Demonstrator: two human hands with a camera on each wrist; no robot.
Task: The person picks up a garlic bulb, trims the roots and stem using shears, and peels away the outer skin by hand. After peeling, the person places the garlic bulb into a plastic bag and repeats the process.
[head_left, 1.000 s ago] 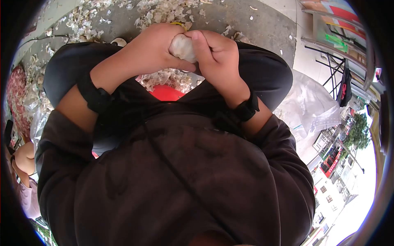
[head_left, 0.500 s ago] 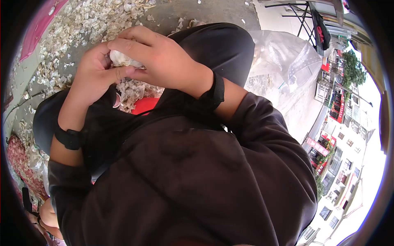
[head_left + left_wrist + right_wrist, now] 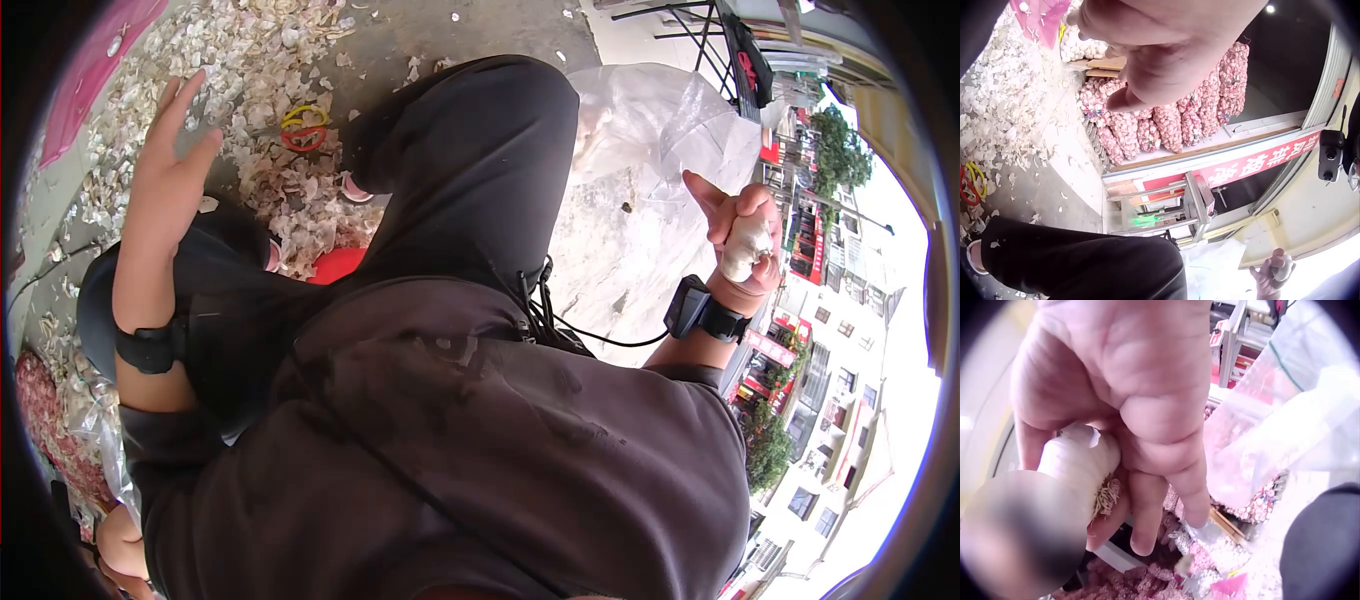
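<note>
The right hand (image 3: 742, 232) is out to the person's right, fingers curled tight around 1 garlic bulb (image 3: 746, 246), root end showing in the right wrist view, raised just beyond the far edge of a clear plastic bag (image 3: 650, 200); what lies inside the bag cannot be told. The left hand (image 3: 172, 140) is spread flat, fingers straight and apart, holding nothing, above the garlic skins (image 3: 290, 215) littering the ground. 2 rubber bands (image 3: 303, 128) lie among the skins. Red mesh sacks of garlic (image 3: 1172, 122) are stacked by the wall.
</note>
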